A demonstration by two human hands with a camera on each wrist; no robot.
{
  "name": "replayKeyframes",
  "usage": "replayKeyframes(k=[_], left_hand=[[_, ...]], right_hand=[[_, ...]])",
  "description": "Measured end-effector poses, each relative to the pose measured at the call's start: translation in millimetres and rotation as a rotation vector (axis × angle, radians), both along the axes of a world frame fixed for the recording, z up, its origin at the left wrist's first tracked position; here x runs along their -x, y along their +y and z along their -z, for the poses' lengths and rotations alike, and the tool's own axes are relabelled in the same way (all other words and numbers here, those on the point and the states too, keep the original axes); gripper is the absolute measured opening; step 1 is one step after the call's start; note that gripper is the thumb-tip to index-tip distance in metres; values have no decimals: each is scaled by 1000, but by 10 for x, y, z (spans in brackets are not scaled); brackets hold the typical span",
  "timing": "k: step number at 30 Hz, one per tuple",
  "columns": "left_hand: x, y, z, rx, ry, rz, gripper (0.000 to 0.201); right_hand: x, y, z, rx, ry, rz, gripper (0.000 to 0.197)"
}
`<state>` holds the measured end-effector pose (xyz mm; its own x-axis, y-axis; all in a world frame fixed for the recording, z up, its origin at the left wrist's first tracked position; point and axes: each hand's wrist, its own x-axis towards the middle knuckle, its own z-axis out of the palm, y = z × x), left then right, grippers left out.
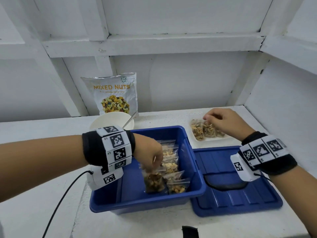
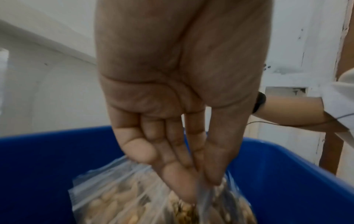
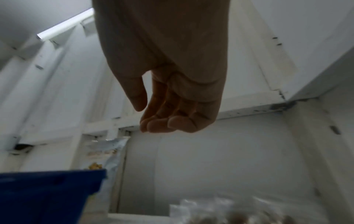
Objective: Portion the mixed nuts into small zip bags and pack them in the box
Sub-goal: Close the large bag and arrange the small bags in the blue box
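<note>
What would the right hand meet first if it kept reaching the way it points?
Most likely the filled zip bags on the white tray; the right hand hangs just above them, contact unclear.

box [image 1: 195, 189] centre of table [image 1: 42, 220] | lid [image 1: 240, 203] right | tray [image 1: 228, 138] behind lid | bowl [image 1: 104, 120], pouch [image 1: 113, 93] behind box

One blue box [image 1: 193, 186], one lid [image 1: 240, 200], one bowl [image 1: 109, 120], two hands [image 1: 151, 153].

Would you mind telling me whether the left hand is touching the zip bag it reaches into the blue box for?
Touching. In the left wrist view the left hand pinches the zip bag's top between its fingertips, inside the blue box.
</note>
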<state>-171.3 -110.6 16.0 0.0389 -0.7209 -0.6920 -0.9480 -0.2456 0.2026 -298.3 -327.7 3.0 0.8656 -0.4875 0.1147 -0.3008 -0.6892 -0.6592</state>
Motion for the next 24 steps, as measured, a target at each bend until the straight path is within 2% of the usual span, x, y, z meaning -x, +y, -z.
replayKeyframes(k=[3, 6, 9, 11, 13, 15, 18, 22, 24], left_hand=[[7, -46, 131, -122, -44, 54, 22], [34, -77, 242, -146, -99, 89, 7], [37, -99, 322, -151, -132, 117, 4], [34, -117, 349, -156, -139, 118, 13], [33, -124, 360, -153, -126, 100, 5], [32, -120, 370, -152, -119, 90, 11], [26, -113, 355, -158, -116, 84, 11], [-33, -98, 260, -32, -105, 18, 20], [-85, -88, 170, 78, -77, -37, 23]], right_hand=[[-21, -215, 174, -12, 70, 66, 19], [-48, -385, 353, 11, 151, 108, 18], [-86, -504, 504, 7, 209, 187, 13], [-115, -561, 576, -10, 225, 244, 22], [-153, -583, 612, -16, 233, 259, 33], [-202, -583, 634, 3, 262, 241, 40], [-269, -580, 671, 12, 298, 232, 45], [-329, -607, 728, 8, 261, 304, 49], [-351, -629, 757, 22, 240, 340, 43]])
